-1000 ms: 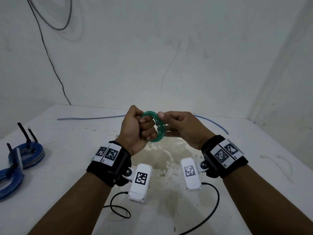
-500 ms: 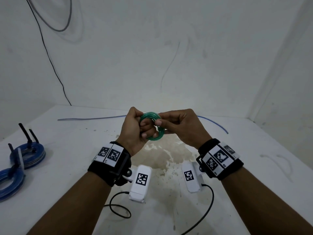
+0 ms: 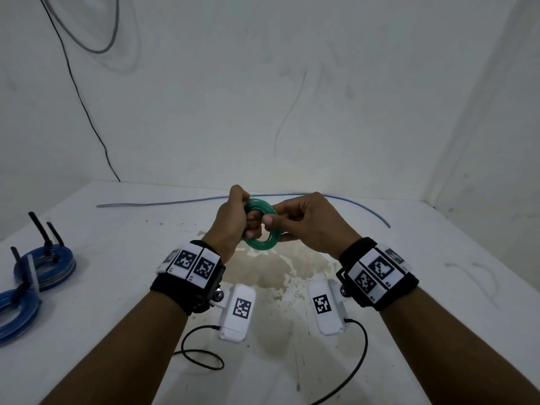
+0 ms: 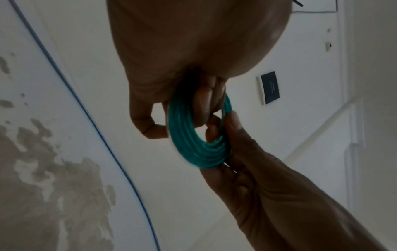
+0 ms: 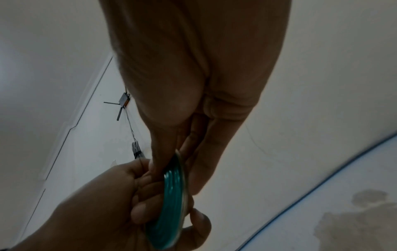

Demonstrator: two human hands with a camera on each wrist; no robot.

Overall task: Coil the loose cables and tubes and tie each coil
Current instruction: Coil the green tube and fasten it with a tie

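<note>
A small coil of green tube (image 3: pixel 261 242) is held upright above the middle of the white table (image 3: pixel 117 287). My left hand (image 3: pixel 233 217) grips its left side, with fingers curled through the ring (image 4: pixel 193 141). My right hand (image 3: pixel 301 220) pinches the coil's right rim between thumb and fingers (image 5: pixel 171 195). In the left wrist view the right thumb lies against the coil's edge. A loose blue tube (image 3: pixel 365 207) lies on the table behind both hands, running along the back.
Two tied blue coils (image 3: pixel 48 266) (image 3: pixel 14 314) with black ties lie at the table's left edge. White ties (image 3: pixel 479 276) lie at the right. A brownish stain (image 3: pixel 263 276) marks the table's middle. Black wrist-camera cables (image 3: pixel 201 355) loop near the front.
Both hands have turned the green coil slightly and lowered it a little. The right thumb has shifted onto the coil's near face. Nothing on the table has moved.
</note>
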